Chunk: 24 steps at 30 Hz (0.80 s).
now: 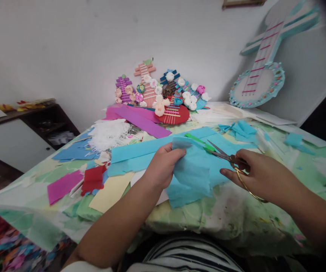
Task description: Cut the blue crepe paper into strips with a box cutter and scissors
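Observation:
My left hand (163, 166) pinches the upper left corner of a piece of blue crepe paper (193, 170), which hangs down over the table edge side. In my right hand (253, 172) is a pair of scissors (228, 158) with gold-coloured handles. Their blades are spread and point left, near the right edge of the held paper. A green pen-like stick (195, 138) lies behind the paper, partly hidden by it. More blue crepe paper (134, 151) lies flat on the table beneath and behind.
The table (279, 189) has a green-and-white cover. Paper guitars (174, 113) with flowers lean on the wall, and a large banjo-like model (259, 81) stands at right. Purple strips (143, 121), white shreds (109, 134), red paper (92, 179) and cream paper (110, 192) lie leftward.

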{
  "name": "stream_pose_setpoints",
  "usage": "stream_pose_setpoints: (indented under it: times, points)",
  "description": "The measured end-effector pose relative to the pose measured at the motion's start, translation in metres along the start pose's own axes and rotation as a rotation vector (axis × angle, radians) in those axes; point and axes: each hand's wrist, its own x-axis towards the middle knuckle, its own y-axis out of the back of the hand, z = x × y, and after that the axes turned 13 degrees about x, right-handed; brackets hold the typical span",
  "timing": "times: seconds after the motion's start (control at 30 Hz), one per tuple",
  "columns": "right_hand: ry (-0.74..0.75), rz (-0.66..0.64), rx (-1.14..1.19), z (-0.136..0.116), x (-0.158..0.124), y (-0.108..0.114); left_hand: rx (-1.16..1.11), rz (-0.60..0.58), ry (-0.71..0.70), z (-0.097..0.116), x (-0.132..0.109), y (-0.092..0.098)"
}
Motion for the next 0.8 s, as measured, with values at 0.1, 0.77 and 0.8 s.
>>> stream_pose_setpoints:
  times: [0.1,0.77,0.8]
  points:
    - [0.014,-0.026,-0.036,-0.008,0.005,0.002,0.024,0.015,0.008,0.0,-0.001,-0.003]
    - [0.055,0.107,0.053,-0.026,0.015,-0.011,0.095,-0.037,-0.012,0.005,-0.012,0.013]
    - [0.063,0.108,0.055,-0.027,0.016,-0.011,0.102,-0.057,-0.019,0.005,-0.012,0.014]
